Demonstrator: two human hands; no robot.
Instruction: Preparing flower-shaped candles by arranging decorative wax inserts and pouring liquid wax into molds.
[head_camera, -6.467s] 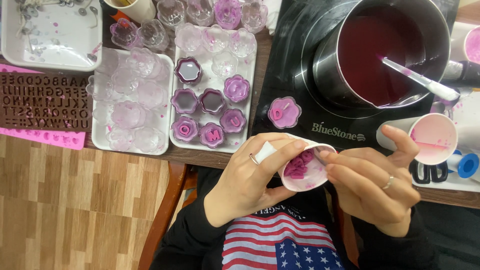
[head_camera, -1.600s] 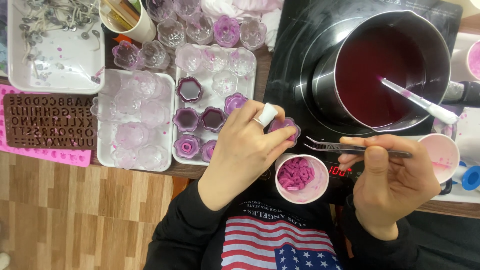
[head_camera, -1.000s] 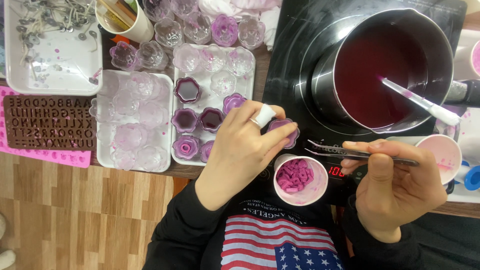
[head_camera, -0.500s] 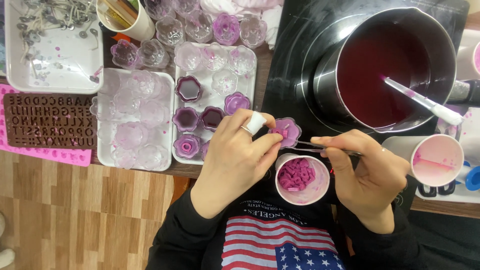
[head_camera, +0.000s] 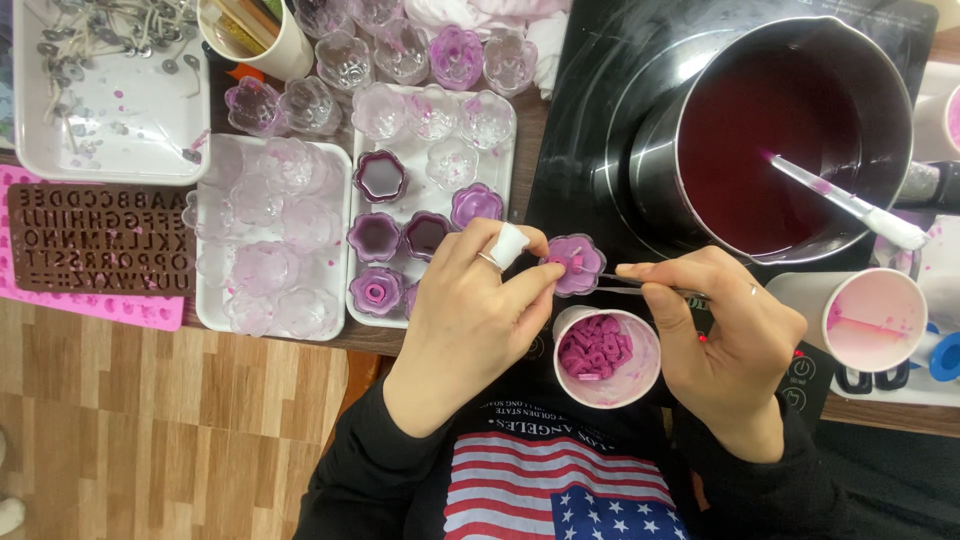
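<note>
Head view shows my left hand (head_camera: 470, 310) holding the small flower-shaped purple candle cup (head_camera: 573, 264) with thumb and fingers closed on its near and left side. The cup stands on the black cooktop (head_camera: 580, 150), just right of the white tray (head_camera: 400, 300) with the other filled cups. My right hand (head_camera: 725, 335) pinches the metal tweezers (head_camera: 640, 288) closed, and the tips reach left to the rim of the cup. On the wax surface lies a small pink piece (head_camera: 575, 262); whether the tips grip it or only touch beside it, I cannot tell.

Near me, just below the cup, stands the paper cup of pink letters (head_camera: 605, 355), touching neither hand. Far right, the steel pot (head_camera: 790, 130) of dark red liquid has a white stirring stick (head_camera: 850, 205) leaning inside. At far left lies the brown letter mould (head_camera: 100, 250) on a pink mat.

I judge the step in hand is to settle a wax letter on top of the candle in this cup. The next move, I think, calls for a very light touch of the tweezers so the letter lies flat and centred, while the left hand keeps the cup steady and well away from the hot pot.
</note>
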